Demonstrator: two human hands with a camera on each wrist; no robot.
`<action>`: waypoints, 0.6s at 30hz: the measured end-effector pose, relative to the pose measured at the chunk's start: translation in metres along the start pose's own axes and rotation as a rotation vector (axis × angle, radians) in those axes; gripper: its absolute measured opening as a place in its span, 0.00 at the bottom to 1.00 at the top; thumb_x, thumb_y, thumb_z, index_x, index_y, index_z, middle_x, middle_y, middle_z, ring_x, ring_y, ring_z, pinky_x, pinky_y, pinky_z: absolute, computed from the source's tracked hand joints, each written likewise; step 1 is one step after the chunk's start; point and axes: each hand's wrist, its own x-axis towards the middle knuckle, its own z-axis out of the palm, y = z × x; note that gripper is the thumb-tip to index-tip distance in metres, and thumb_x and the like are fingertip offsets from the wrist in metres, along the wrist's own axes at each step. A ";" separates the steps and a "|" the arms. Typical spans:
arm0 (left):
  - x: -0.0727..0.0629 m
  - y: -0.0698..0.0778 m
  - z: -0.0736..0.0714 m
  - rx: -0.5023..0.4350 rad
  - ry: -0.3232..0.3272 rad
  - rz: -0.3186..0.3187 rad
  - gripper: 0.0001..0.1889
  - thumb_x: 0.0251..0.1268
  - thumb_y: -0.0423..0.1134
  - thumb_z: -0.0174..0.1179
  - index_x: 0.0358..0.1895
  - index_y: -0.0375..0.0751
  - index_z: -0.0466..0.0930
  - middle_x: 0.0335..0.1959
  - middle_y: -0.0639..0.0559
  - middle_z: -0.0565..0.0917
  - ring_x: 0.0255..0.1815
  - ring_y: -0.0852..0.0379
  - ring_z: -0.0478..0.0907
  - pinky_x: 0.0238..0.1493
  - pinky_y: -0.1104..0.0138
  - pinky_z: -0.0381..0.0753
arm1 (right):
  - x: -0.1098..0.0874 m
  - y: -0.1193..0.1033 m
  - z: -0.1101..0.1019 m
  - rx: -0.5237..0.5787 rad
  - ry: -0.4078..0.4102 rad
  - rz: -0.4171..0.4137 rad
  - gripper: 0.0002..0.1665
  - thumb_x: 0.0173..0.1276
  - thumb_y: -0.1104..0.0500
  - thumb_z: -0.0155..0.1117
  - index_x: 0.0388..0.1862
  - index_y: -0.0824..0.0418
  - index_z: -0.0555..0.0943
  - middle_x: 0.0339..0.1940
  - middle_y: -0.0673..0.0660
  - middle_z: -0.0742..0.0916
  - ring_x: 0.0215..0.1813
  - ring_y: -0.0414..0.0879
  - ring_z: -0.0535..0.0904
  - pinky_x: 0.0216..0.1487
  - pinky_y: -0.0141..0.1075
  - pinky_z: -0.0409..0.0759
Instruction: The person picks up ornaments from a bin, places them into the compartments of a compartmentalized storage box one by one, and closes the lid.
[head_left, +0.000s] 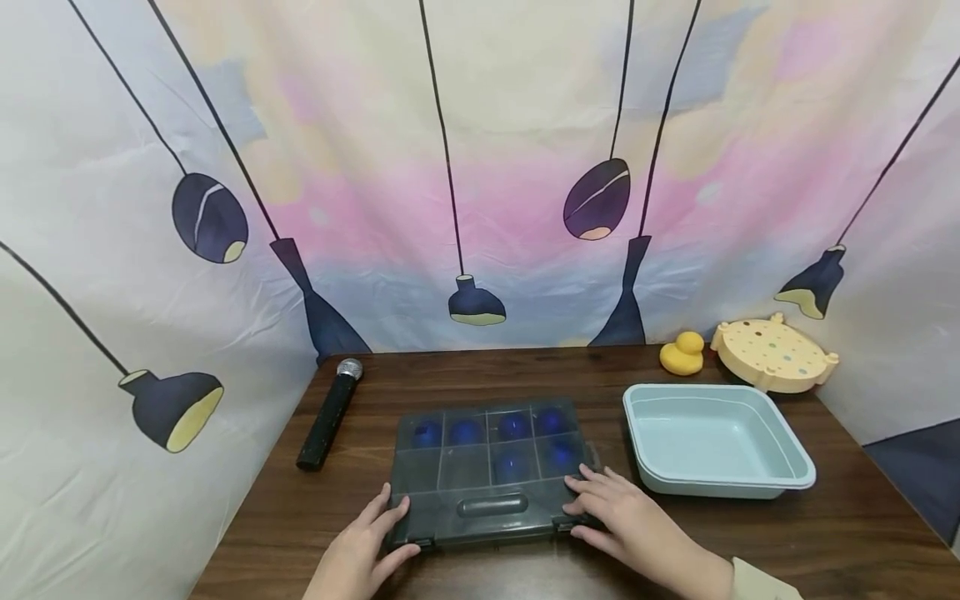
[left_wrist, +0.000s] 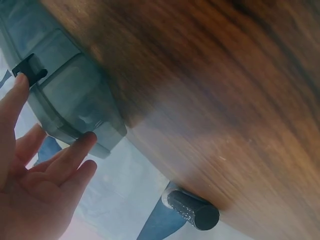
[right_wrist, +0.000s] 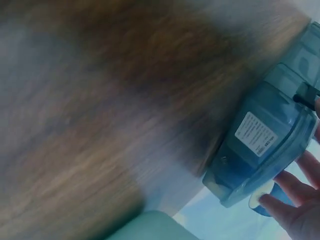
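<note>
A translucent dark-grey compartment case lies flat on the table with its lid down. Several round blue things show dimly through the lid in separate compartments. My left hand is at the front left corner, fingers spread along the side. In the left wrist view its thumb touches the black latch. At the front right corner, my right hand rests its spread fingers on the lid edge and side, with the thumb near the other latch. A white printed label is on the case's side.
A black microphone lies to the left. To the right stands a pale blue plastic basin. Behind it are a yellow rubber duck and a cream spotted toy stand. A patterned cloth hangs behind the wooden table.
</note>
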 end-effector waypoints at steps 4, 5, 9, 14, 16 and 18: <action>0.000 0.001 0.001 0.002 -0.006 -0.009 0.35 0.57 0.61 0.62 0.60 0.38 0.78 0.63 0.32 0.71 0.49 0.40 0.80 0.41 0.54 0.81 | 0.001 -0.001 0.001 0.087 0.026 0.042 0.10 0.59 0.53 0.74 0.40 0.48 0.84 0.55 0.56 0.84 0.59 0.56 0.77 0.47 0.46 0.80; 0.000 0.002 0.001 0.001 -0.009 -0.014 0.34 0.57 0.60 0.63 0.60 0.37 0.78 0.63 0.32 0.70 0.49 0.40 0.80 0.41 0.54 0.81 | 0.001 -0.001 0.001 0.104 0.030 0.046 0.10 0.58 0.54 0.74 0.39 0.49 0.85 0.54 0.56 0.84 0.58 0.56 0.77 0.46 0.44 0.81; 0.000 0.003 0.001 -0.009 -0.032 -0.034 0.35 0.58 0.60 0.62 0.61 0.37 0.77 0.64 0.30 0.69 0.48 0.40 0.80 0.39 0.54 0.81 | 0.002 0.000 0.002 0.150 0.039 0.056 0.10 0.57 0.54 0.75 0.40 0.50 0.87 0.52 0.57 0.85 0.57 0.57 0.78 0.45 0.42 0.82; 0.000 0.001 0.002 -0.006 -0.040 -0.010 0.34 0.58 0.60 0.62 0.60 0.36 0.78 0.63 0.28 0.69 0.46 0.40 0.81 0.36 0.55 0.82 | 0.003 0.003 0.001 0.155 0.042 0.041 0.12 0.56 0.54 0.75 0.41 0.51 0.89 0.50 0.57 0.85 0.55 0.58 0.79 0.45 0.40 0.81; 0.000 0.000 0.002 -0.002 -0.032 -0.001 0.34 0.58 0.59 0.62 0.60 0.36 0.78 0.63 0.28 0.69 0.46 0.40 0.81 0.36 0.55 0.82 | 0.003 0.005 0.002 0.150 0.055 0.019 0.13 0.56 0.53 0.75 0.41 0.52 0.89 0.49 0.57 0.85 0.53 0.58 0.80 0.46 0.39 0.81; 0.000 0.000 0.003 -0.001 -0.018 0.002 0.34 0.58 0.59 0.62 0.60 0.36 0.78 0.63 0.29 0.70 0.47 0.40 0.80 0.36 0.55 0.82 | 0.004 0.005 0.002 0.147 0.074 -0.001 0.13 0.55 0.54 0.75 0.41 0.52 0.89 0.48 0.58 0.86 0.52 0.59 0.80 0.46 0.38 0.81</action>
